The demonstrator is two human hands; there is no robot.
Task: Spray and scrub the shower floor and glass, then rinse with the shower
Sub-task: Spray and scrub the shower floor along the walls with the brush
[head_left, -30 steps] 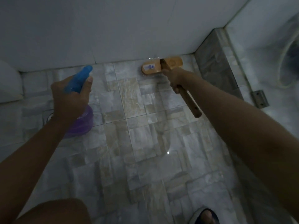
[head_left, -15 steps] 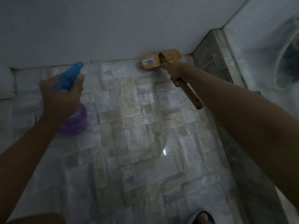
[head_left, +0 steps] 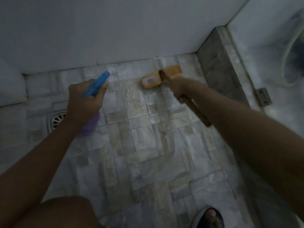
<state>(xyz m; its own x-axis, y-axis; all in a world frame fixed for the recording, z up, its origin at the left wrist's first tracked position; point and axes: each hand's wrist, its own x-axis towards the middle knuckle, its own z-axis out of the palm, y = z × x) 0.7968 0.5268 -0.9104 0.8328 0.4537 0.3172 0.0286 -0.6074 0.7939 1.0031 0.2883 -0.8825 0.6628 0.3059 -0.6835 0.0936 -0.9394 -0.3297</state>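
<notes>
My left hand (head_left: 83, 99) grips a spray bottle (head_left: 97, 84) with a blue head and a purple body, held above the tiled shower floor (head_left: 148, 153) with its nozzle pointing toward the far wall. My right hand (head_left: 179, 88) grips the wooden handle of a scrub brush (head_left: 160, 77). The brush's tan head lies on the floor tiles a short way out from the base of the white back wall, blurred by motion. The tiles by the brush look wet.
A round metal floor drain (head_left: 57, 120) sits at the left, partly behind my left wrist. A raised stone kerb (head_left: 218, 69) runs along the right, with a metal hinge (head_left: 262, 97) and a hose loop (head_left: 289, 51) beyond. My sandalled foot (head_left: 209, 217) shows at the bottom.
The brush head has slid back from the wall's base toward me and slightly left. My left hand with the spray bottle has shifted right, uncovering the drain.
</notes>
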